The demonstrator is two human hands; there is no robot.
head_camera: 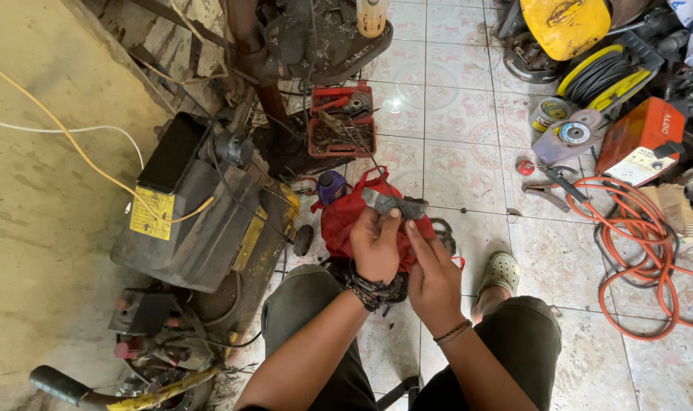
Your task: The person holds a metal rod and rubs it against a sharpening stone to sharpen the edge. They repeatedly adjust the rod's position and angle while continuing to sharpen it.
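Hands: left hand [375, 245] and right hand [432, 275] both pinch a grey metal part [392, 203], held over a red bag [346, 221] on the floor [461, 152]. Handling under way, part not yet set down. Red tray [341, 122] of bits beyond.

Quick count of what's sitting around here: two hands, the left hand [375, 245] and right hand [432, 278], both pinching one small grey metal piece [392, 204]. One red cloth bag [345, 221] is lying under them. One red parts tray [341, 122] is sitting further back, one orange hose [634, 251] is coiling on the tiled floor [461, 160], one orange welder box [642, 141] is standing by it, and one yellow cable reel [605, 76]. One grey clog [500, 272] is showing. Two wrist bands, one per wrist.
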